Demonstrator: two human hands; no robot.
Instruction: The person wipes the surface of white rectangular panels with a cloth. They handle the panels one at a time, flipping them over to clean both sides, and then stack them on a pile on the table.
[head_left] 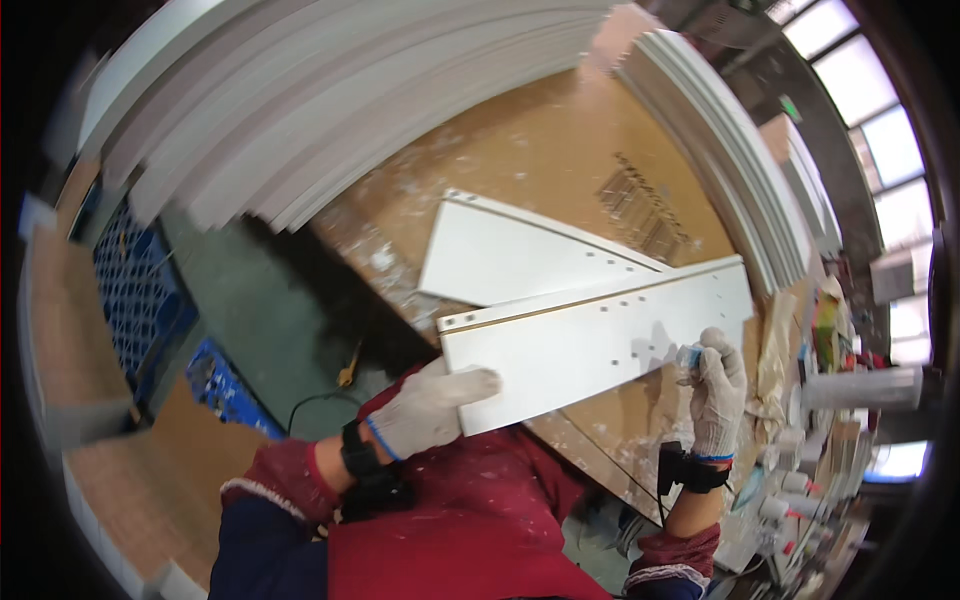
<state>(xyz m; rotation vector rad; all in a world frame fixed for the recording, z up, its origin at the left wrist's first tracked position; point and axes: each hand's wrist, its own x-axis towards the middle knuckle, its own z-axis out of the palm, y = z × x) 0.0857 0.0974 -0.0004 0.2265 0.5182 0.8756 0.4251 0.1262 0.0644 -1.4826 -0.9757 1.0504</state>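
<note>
In a white knit glove, my left hand (430,405) grips the near left end of a white panel (570,355), thumb on its upper face and fingers out of sight. The panel has a groove along its far long edge and several small dark holes. My right hand (718,395), gloved too, is closed just above the panel's right end. Between its fingertips is a small pale blue-and-white piece (690,356), too small to name. A second white panel (510,250) of like make lies partly beneath the first, angled away from it.
A brown worktop (540,130) with white smears bears the panels. Long stacked white boards (370,95) line its far left, and another stack (710,130) its far right. Bottles (775,507) and clutter crowd the right. Blue plastic crates (140,285) stand on the floor at left.
</note>
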